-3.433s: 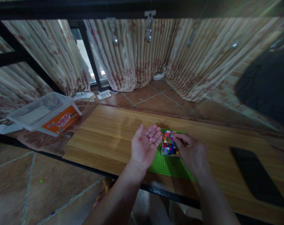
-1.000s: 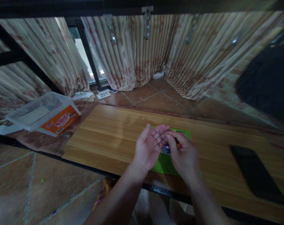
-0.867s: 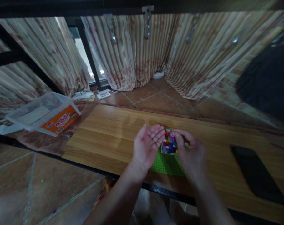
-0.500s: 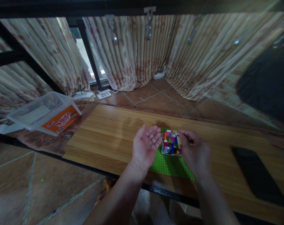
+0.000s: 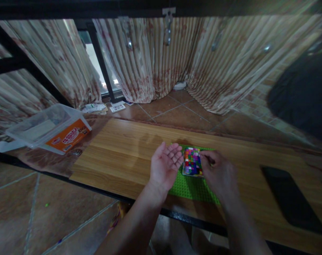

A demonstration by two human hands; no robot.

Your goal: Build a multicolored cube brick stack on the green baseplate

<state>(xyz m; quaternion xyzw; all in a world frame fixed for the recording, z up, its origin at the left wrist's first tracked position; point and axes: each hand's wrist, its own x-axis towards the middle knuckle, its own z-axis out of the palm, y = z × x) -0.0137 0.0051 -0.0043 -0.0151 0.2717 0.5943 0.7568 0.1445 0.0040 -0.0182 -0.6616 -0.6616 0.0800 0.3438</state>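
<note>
A green studded baseplate lies on the wooden tabletop. On it sits a small panel of multicoloured bricks, with red, white, purple, blue and orange squares. Palm up, my left hand is held just left of the panel, fingers loosely stretched; I see nothing in the palm. Over the panel's right edge, my right hand has thumb and forefinger pinched together. Whatever is between those fingertips is too small to make out, and this hand hides the right part of the panel and baseplate.
A clear plastic box with an orange label stands at the left end. A flat black slab lies on the table at right. Striped curtains hang behind. A tiny green piece is on the floor.
My right hand has shifted slightly left, its pinched fingertips further over the brick panel. My left hand stays in the same palm-up pose.
</note>
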